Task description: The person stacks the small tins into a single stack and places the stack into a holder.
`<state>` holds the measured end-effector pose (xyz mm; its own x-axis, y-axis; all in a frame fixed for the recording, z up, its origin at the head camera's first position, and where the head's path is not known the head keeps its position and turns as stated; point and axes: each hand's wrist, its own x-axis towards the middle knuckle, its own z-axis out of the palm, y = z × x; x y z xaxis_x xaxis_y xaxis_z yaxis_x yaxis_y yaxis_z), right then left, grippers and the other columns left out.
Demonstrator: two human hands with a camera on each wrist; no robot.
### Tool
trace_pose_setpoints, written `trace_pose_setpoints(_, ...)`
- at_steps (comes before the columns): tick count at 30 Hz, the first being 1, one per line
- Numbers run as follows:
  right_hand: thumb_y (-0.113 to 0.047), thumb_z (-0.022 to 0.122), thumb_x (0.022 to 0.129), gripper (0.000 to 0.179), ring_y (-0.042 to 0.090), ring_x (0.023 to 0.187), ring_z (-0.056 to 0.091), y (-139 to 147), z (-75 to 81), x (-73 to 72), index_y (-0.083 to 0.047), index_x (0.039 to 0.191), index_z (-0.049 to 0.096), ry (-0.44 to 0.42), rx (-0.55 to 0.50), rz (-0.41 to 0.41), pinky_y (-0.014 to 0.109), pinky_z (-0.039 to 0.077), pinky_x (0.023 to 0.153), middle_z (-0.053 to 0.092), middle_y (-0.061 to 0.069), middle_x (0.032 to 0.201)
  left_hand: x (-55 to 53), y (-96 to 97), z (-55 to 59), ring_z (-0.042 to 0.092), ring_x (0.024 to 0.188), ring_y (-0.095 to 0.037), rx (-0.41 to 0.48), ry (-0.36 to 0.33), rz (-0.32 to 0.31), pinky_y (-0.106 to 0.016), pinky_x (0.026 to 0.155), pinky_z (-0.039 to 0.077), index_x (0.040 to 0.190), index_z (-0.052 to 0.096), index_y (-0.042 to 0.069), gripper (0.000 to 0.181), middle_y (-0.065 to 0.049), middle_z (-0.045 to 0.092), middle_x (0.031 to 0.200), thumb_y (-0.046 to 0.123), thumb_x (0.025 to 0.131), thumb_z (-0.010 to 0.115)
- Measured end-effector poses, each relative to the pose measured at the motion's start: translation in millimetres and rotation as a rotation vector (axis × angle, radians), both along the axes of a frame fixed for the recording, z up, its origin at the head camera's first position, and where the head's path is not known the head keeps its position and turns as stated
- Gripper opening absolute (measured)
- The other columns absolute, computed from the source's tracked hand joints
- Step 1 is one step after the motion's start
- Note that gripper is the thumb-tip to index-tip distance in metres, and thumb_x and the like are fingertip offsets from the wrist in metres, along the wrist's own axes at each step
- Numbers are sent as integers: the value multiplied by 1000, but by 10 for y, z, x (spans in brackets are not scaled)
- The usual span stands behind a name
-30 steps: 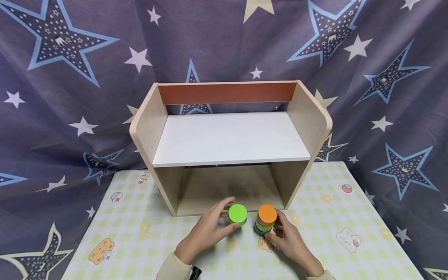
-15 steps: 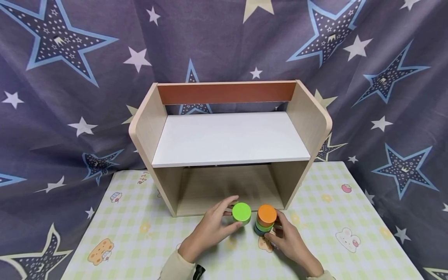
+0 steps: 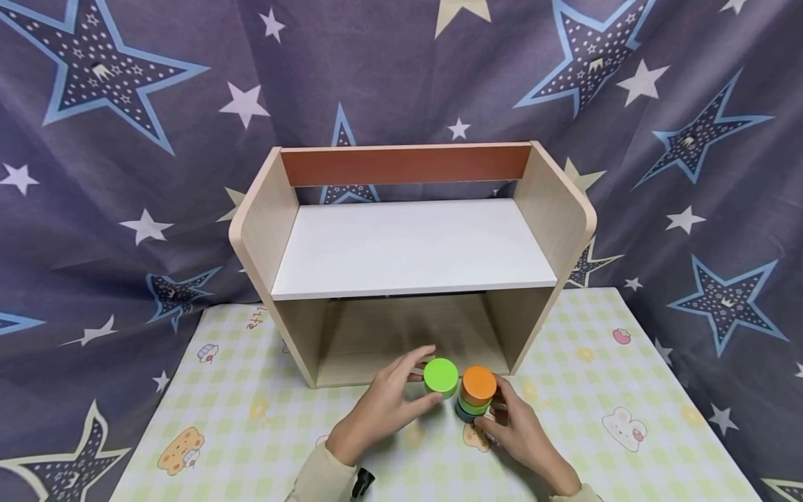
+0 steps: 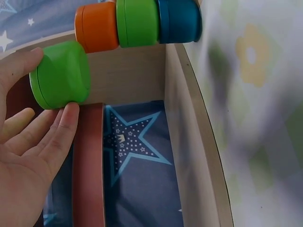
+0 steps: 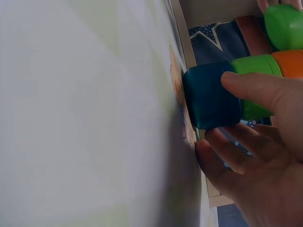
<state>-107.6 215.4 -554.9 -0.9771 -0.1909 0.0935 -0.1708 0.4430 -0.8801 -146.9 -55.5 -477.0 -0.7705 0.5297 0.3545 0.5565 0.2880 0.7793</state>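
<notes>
My left hand (image 3: 390,404) pinches a small bright-green round container (image 3: 441,376) between thumb and fingertips. A seam like a lid's edge runs around this container in the left wrist view. Just right of it stands an upright stack: an orange container (image 3: 479,385) on top, a second green container (image 4: 138,22) in the middle and a dark-blue container (image 5: 210,97) at the bottom. My right hand (image 3: 523,431) grips the stack low down, its thumb on the blue one in the right wrist view. The held green container is raised to about the orange one's height, close beside it.
A wooden two-tier shelf (image 3: 414,247) with a white upper board and a reddish-brown back rail stands right behind the hands. A green checked cloth (image 3: 238,446) covers the table. A dark star-patterned curtain (image 3: 401,70) hangs behind.
My left hand has moved right and slightly away from me with the green container, closing the gap to the stack. My right hand and the stack have stayed put.
</notes>
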Motion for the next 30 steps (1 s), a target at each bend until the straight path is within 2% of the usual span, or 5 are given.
trace_pose_setpoints(5, -13, 79, 89, 75, 26, 112, 64, 2, -4, 1, -13, 151, 37, 0, -4, 4, 37, 57, 89, 57, 9, 136, -11, 42, 15, 54, 123, -15, 1, -5, -17, -24, 93, 53, 153, 37, 22, 74, -2, 51, 141, 23, 90, 78)
trace_pose_setpoints(12, -14, 79, 89, 75, 26, 112, 64, 6, 2, -3, -14, 150, 37, -7, 0, 5, 36, 57, 89, 57, 9, 135, -46, 105, 53, 56, 121, -14, -2, 22, -33, -30, 92, 56, 152, 38, 16, 72, -3, 53, 140, 24, 91, 77)
trace_pose_setpoints(20, -16, 78, 90, 74, 26, 112, 64, 10, 6, -4, -16, 151, 36, -10, 2, 8, 37, 57, 89, 58, 9, 134, -100, 195, 145, 59, 116, -13, -41, 75, -65, -18, 91, 52, 152, 37, 14, 72, -4, 53, 140, 27, 92, 75)
trace_pose_setpoints(27, -14, 78, 90, 75, 26, 112, 63, 10, 9, -3, -16, 152, 36, -15, 6, 4, 37, 57, 89, 57, 8, 134, -138, 269, 182, 61, 112, -12, -59, 72, -91, -16, 89, 52, 153, 36, 15, 72, -4, 52, 140, 29, 93, 74)
trace_pose_setpoints(30, -14, 78, 90, 76, 26, 113, 63, 13, 11, -3, -16, 152, 35, -10, 9, 9, 38, 57, 89, 57, 8, 135, -156, 305, 185, 60, 114, -11, -65, 97, -101, -14, 90, 51, 153, 36, 15, 71, -5, 51, 142, 28, 94, 73)
